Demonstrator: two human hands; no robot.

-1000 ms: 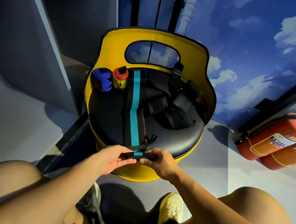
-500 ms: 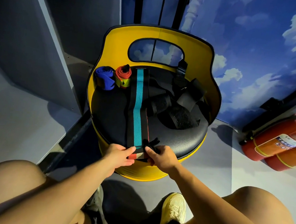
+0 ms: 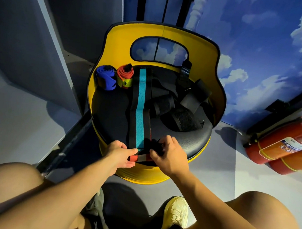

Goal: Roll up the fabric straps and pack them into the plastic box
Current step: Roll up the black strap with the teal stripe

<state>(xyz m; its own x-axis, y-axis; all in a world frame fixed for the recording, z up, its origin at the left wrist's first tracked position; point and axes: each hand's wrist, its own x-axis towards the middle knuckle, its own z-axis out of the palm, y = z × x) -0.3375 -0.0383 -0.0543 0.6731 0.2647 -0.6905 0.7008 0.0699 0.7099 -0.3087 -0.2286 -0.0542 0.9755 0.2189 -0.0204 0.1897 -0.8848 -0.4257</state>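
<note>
Fabric strap (image 3: pixel 139 111), a flat woven band of black with a teal stripe down its middle, lies stretched lengthways across the round black padded seat (image 3: pixel 109 113) of a yellow tub-shaped stool (image 3: pixel 173 36), running from the far backrest to the near edge. At that near edge a red and grey end shows under it, hanging over the yellow rim. The left hand (image 3: pixel 121 156) pinches this near end between thumb and fingertips. The right hand (image 3: pixel 170 157) curls its fingers round a bunched black part of the strap just right of the stripe.

On the far left of the seat stand two finished rolls, touching: a blue roll (image 3: pixel 106 78) and a red roll (image 3: pixel 125 75) with a yellow-green band. To the right lies a loose heap of black straps (image 3: pixel 182 106), some smooth, some with a rough hook-and-loop texture, one with a buckle leaning on the backrest.

Two red fire extinguishers (image 3: pixel 288 147), glossy cylinders, lie on the grey floor at the right, against a wall painted with sky and clouds. Bare knees and a pale yellow sneaker (image 3: pixel 176 212) fill the near edge.
</note>
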